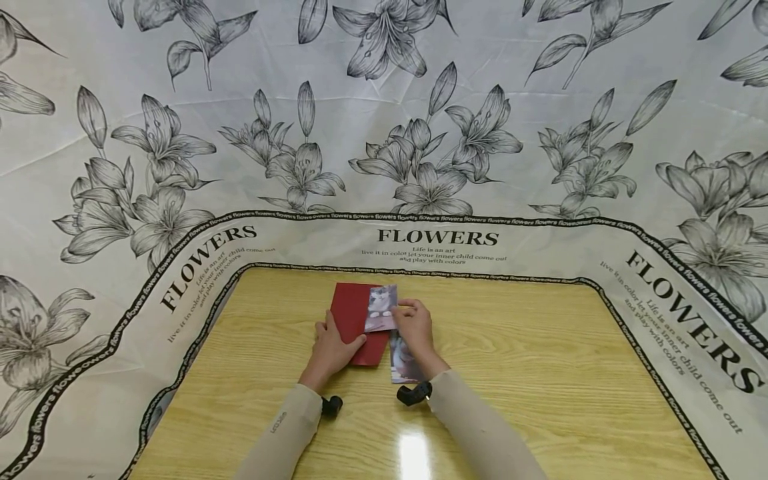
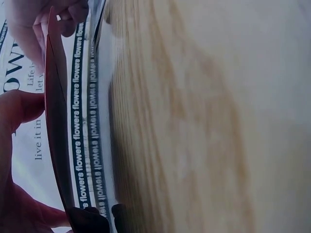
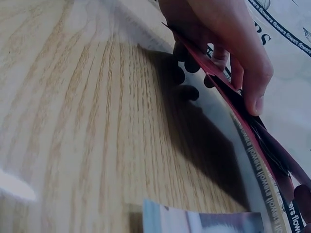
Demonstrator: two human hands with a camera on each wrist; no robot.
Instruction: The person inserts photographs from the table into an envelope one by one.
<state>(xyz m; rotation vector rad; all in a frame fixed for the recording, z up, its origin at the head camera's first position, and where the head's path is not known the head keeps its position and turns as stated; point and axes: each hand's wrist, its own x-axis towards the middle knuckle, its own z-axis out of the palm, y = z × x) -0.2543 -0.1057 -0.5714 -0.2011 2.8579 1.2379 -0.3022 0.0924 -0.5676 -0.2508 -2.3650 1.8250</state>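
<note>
My left hand [image 1: 330,347] grips a red paper envelope [image 1: 349,310] by its near left side, thumb across the front. In the right wrist view the envelope [image 3: 199,56] is tilted up off the table, its side edge parted and dark inside. My right hand [image 1: 415,330] pinches the right edge of a small photo card [image 1: 381,307] showing a pale furry animal. This card overlaps the envelope's upper right part in the head view. Below it lies a second photo card [image 1: 403,363] on the table, partly hidden by the right hand and the held card.
The wood-grain table [image 1: 528,353] extends to both sides of the hands. A white cloth [image 1: 438,243] with black flower drawings and lettering stands around its back and sides. A black wrist device [image 1: 414,393] sits at the right cuff, another [image 1: 332,406] at the left.
</note>
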